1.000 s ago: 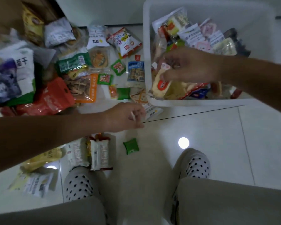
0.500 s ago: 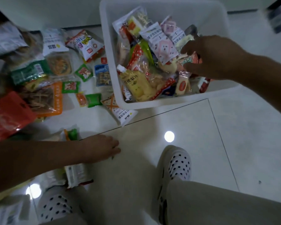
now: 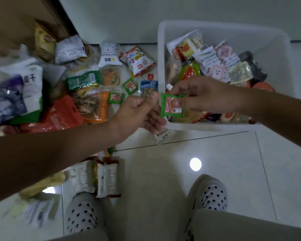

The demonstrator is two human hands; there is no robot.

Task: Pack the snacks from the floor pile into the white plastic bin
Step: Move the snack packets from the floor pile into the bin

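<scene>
Packing looks partway done. Largest is the floor pile (image 3: 63,112) of snack bags and packets, spread over the tiles on the left, with many items not yet moved. To its right, the white plastic bin (image 3: 161,54) holds a layer of wrapped snacks, and bare wall above them suggests there is room. Over the bin's near-left corner, the right hand (image 3: 203,94) pinches a small green snack packet (image 3: 171,106) between thumb and fingers. The left hand (image 3: 139,110) is curled just beside the packet's left edge; I cannot tell whether it grips it. A white packet (image 3: 165,136) lies on the floor just outside the bin.
</scene>
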